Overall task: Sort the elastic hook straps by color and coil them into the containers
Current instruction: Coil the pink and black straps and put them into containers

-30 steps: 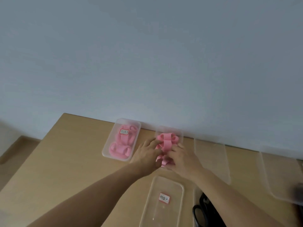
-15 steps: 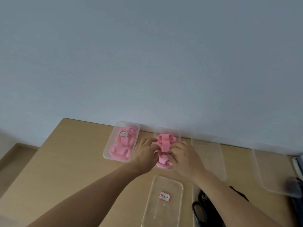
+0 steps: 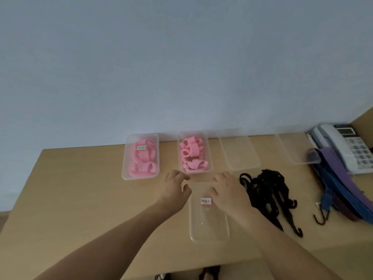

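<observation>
Hands hover over a tan desk (image 3: 80,188), each grip loose and holding nothing. The left hand (image 3: 173,188) and right hand (image 3: 228,190) flank the far end of an empty labelled container (image 3: 210,229). At twelve o'clock from them, an open container (image 3: 210,156) holds coiled pink straps (image 3: 192,152). At eleven, a lidded container (image 3: 126,158) holds further pink coils (image 3: 141,168). Black hook straps (image 3: 266,188) lie piled at three o'clock.

Dim even light, soft overall blur, wide-angle edge bending
</observation>
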`<state>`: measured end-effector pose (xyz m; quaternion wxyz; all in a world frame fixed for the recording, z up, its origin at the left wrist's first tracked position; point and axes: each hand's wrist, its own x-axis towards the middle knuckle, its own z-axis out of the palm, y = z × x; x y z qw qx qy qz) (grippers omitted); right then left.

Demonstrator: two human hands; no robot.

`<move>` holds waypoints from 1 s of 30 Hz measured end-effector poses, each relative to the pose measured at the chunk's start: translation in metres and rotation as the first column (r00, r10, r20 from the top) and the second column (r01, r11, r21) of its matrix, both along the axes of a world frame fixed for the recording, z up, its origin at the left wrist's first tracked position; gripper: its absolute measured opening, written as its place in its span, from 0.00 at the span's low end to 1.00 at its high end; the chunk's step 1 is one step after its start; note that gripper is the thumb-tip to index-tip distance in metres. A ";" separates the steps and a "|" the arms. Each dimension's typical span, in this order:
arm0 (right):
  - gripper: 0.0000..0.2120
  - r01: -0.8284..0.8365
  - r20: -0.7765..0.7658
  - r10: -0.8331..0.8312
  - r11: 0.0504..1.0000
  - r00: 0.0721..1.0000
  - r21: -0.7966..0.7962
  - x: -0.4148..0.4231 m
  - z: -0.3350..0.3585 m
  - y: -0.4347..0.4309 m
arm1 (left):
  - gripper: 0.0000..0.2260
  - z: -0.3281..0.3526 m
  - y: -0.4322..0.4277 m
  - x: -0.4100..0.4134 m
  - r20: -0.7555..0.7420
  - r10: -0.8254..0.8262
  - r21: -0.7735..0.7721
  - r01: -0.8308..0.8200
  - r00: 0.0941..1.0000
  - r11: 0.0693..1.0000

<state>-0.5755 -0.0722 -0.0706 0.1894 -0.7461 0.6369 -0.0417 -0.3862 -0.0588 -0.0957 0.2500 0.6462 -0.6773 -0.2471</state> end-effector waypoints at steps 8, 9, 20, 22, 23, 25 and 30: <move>0.38 0.315 -0.186 -0.273 0.913 0.944 0.258 0.014 -0.018 0.031 | 0.12 -0.006 0.009 -0.002 -0.042 -0.007 0.188 0.015 0.999 0.982; 0.41 0.345 -0.190 -0.301 0.894 0.935 0.286 0.017 -0.020 0.032 | 0.12 -0.008 0.009 -0.001 -0.060 0.022 0.227 -0.008 0.998 0.974; 0.40 0.493 -0.164 -0.465 0.833 0.870 0.252 0.031 -0.029 0.036 | 0.14 -0.004 0.015 0.005 -0.143 0.152 0.444 -0.074 0.978 0.893; 0.32 0.469 -0.119 -0.455 0.838 0.883 0.280 0.026 -0.024 0.034 | 0.15 0.000 0.013 0.007 -0.151 0.146 0.473 -0.059 0.978 0.879; 0.25 0.439 -0.060 -0.443 0.845 0.895 0.306 0.023 -0.020 0.033 | 0.16 0.003 0.013 0.009 -0.154 0.139 0.496 -0.045 0.978 0.867; 0.13 0.358 0.094 -0.413 0.866 0.906 0.349 0.014 -0.009 0.032 | 0.17 0.009 0.012 0.012 -0.132 0.094 0.543 -0.008 0.987 0.840; 0.05 0.299 0.467 -0.405 0.910 0.786 0.286 0.003 0.037 0.013 | 0.10 0.034 0.002 0.014 -0.186 0.071 0.562 0.046 0.980 0.826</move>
